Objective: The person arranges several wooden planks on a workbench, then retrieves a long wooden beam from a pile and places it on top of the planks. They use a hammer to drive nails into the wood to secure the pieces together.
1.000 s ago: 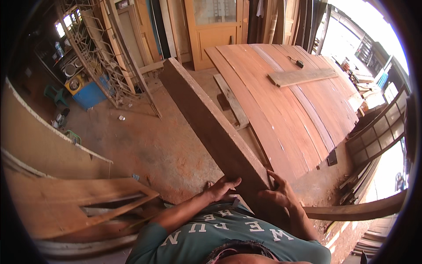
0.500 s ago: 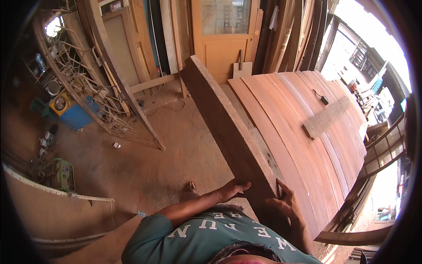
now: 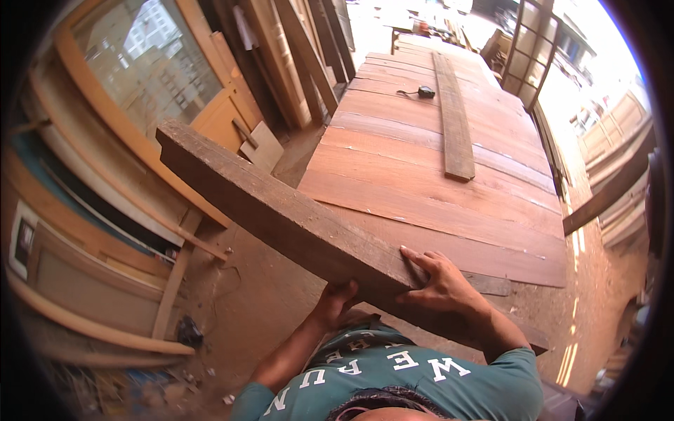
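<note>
A long, thick brown wooden beam slants across the front of me, its far end up at the left and its near end low at the right. My left hand is closed on its near lower side, the thumb showing against the wood. Farther right, my right hand grips it too, fingers laid over the top face and thumb on the near side. The beam runs along the near edge of a broad surface of reddish boards. Whether it rests on that surface, I cannot tell.
On the boards lie a narrow weathered plank and a small black tape measure. A glazed wooden door and panels lean at the left. Upright timbers stand behind it. A curved wooden piece juts in at the right.
My view has turned to the right, so the door and boards sit farther left. The beam now lies more crosswise in the picture. Both hands keep hold of it.
</note>
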`<control>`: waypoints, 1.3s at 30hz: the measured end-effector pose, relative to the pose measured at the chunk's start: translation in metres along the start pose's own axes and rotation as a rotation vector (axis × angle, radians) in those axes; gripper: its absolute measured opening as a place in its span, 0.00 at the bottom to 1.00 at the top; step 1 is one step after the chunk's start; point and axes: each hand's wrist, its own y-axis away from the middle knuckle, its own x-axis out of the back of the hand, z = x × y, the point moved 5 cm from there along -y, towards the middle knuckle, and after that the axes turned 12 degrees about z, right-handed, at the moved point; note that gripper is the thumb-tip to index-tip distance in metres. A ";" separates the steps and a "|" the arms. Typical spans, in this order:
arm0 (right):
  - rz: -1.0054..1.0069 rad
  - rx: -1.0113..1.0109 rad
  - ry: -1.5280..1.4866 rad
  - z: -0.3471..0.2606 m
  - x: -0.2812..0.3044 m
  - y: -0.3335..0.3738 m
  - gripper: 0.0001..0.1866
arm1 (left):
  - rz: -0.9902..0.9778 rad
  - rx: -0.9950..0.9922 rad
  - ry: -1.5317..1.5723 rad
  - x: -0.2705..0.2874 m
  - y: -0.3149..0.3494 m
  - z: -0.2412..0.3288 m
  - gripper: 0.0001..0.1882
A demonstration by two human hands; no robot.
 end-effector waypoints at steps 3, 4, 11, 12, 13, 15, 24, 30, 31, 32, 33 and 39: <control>0.063 -0.036 -0.037 -0.011 -0.011 -0.032 0.53 | -0.133 0.050 -0.048 0.019 -0.039 0.040 0.38; 0.066 -0.063 -0.040 -0.021 -0.017 -0.046 0.53 | -0.125 0.058 -0.070 0.025 -0.045 0.059 0.38; 0.252 -0.153 0.002 -0.089 -0.043 -0.127 0.53 | -0.234 0.144 -0.097 0.071 -0.123 0.165 0.35; 0.245 -0.209 0.024 -0.107 -0.045 -0.140 0.53 | -0.282 0.152 -0.081 0.079 -0.137 0.180 0.35; 0.275 -0.235 0.013 -0.122 -0.048 -0.153 0.53 | -0.318 0.158 -0.067 0.087 -0.148 0.195 0.35; 0.338 -0.282 -0.001 -0.150 -0.061 -0.178 0.54 | -0.375 0.177 -0.041 0.111 -0.173 0.218 0.34; 0.442 -0.391 0.042 -0.226 -0.114 -0.293 0.51 | -0.478 0.316 -0.142 0.188 -0.269 0.313 0.37; 0.524 -0.489 0.052 -0.227 -0.119 -0.360 0.52 | -0.591 0.409 -0.115 0.188 -0.342 0.345 0.35; 0.543 -0.519 0.039 -0.223 -0.117 -0.371 0.53 | -0.598 0.428 -0.104 0.187 -0.357 0.347 0.33; 0.555 -0.531 0.025 -0.219 -0.113 -0.383 0.53 | -0.604 0.447 -0.093 0.183 -0.371 0.349 0.31; 0.567 -0.545 0.005 -0.214 -0.110 -0.394 0.53 | -0.631 0.466 -0.093 0.177 -0.384 0.353 0.32; 0.570 -0.637 -0.075 -0.165 -0.091 -0.463 0.52 | -0.662 0.556 -0.160 0.149 -0.472 0.368 0.38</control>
